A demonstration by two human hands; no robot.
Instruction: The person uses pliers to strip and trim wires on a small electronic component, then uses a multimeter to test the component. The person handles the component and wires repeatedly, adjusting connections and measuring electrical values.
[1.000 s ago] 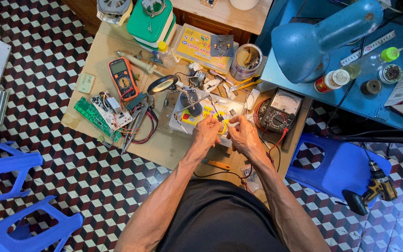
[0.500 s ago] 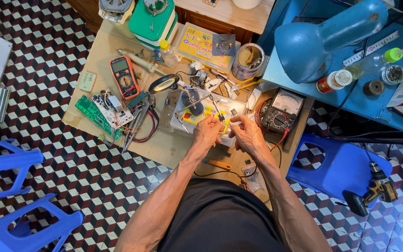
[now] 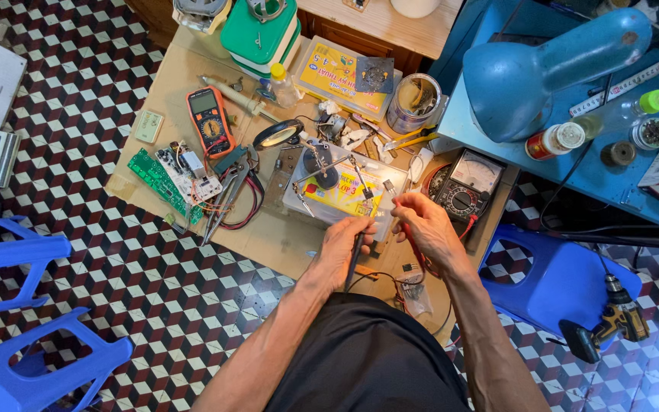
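Note:
My left hand (image 3: 342,248) grips a thin dark rod-like tool (image 3: 355,255) that points up toward the workbench. My right hand (image 3: 422,226) pinches a small metal-tabbed electronic part (image 3: 388,187) by its leads, with red wire running under the palm. Both hands hover over the front edge of a cardboard-covered bench (image 3: 268,236), just in front of a helping-hands stand (image 3: 320,164) on a yellow box.
An orange digital multimeter (image 3: 208,120), green circuit boards (image 3: 163,181), pliers and a magnifier (image 3: 278,135) lie left. An analogue meter (image 3: 468,183) sits right. A blue desk lamp (image 3: 551,69), blue plastic stools (image 3: 562,282) and a cordless drill (image 3: 608,324) stand around.
My hands have drawn apart and back toward me; the right hand has lifted the small part, and the left hand now holds the dark tool upright.

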